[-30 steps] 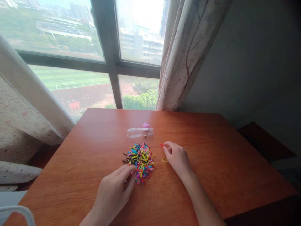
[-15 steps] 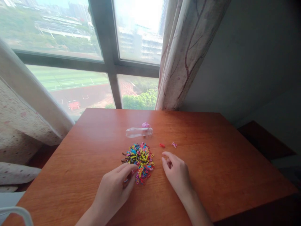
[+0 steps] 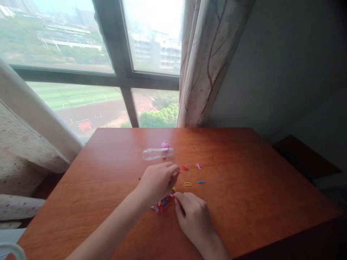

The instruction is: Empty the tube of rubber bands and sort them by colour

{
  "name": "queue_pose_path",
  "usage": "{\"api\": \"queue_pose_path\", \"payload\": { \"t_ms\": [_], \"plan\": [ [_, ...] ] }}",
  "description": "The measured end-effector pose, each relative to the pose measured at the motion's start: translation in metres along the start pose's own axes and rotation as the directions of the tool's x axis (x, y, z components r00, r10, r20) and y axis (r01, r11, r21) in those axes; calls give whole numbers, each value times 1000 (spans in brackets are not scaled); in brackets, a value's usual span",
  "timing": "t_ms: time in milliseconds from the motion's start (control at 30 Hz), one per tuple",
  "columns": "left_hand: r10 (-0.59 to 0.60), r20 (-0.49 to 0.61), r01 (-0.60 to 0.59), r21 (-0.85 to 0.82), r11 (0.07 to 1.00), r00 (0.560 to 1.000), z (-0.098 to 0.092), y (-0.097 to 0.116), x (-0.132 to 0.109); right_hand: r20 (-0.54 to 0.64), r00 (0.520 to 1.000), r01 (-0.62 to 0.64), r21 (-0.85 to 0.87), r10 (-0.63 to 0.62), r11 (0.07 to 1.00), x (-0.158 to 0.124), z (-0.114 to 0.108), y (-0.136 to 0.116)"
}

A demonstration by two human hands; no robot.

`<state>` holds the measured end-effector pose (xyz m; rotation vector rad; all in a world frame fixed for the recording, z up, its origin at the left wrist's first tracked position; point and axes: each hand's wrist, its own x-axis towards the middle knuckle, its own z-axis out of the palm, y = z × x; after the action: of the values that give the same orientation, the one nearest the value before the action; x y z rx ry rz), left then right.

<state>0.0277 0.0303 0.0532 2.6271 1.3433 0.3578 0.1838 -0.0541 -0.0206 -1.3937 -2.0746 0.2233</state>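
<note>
My left hand (image 3: 155, 182) reaches over a heap of small coloured rubber bands (image 3: 163, 203), hiding much of it. Its fingertips pinch a red rubber band (image 3: 179, 172). At the heap's right edge my right hand (image 3: 193, 215) is closed, thumb and forefinger on a pink rubber band (image 3: 171, 195). Several bands lie apart on the right: a yellow one (image 3: 188, 185), a blue one (image 3: 201, 182), a small red bunch (image 3: 184, 167) and a pink one (image 3: 199, 166).
A clear plastic bottle (image 3: 153, 154) lies on its side behind the heap, with a pink object (image 3: 165, 144) by its neck. The wooden table (image 3: 244, 187) stands against a window with curtains (image 3: 199, 72). A white curved rail (image 3: 12, 247) shows at lower left.
My left hand has moved right and forward across the heap, now with a red band. My right hand has come left to the heap's edge. A yellow and a blue band now lie apart.
</note>
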Motion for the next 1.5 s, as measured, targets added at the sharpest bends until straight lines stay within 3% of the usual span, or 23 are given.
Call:
{"api": "queue_pose_path", "payload": {
  "t_ms": [133,300,733,900,1133,1267,1500],
  "plan": [
    [33,66,-35,32,999,997,7,1,28,-30,999,-15,48,17,999,0,2,2],
    [33,140,-43,69,997,990,17,1,47,-26,998,-55,148,59,987,2,2,5],
    [-117,146,97,137,986,982,11,-1,56,34,994,-109,208,104,972,3,-1,5],
    [-147,110,129,153,980,983,-4,-3,32,47,993,-114,202,106,973,3,0,5],
    [-200,84,187,142,972,976,-15,-1,-31,104,990,-118,200,99,973,3,-3,1],
    [-198,57,196,46,980,978,-2,2,-69,138,986,-118,176,95,977,3,-5,0],
    [-151,-178,135,-94,986,972,32,15,-111,171,983,-85,137,61,987,4,-7,-4]
  ]
}}
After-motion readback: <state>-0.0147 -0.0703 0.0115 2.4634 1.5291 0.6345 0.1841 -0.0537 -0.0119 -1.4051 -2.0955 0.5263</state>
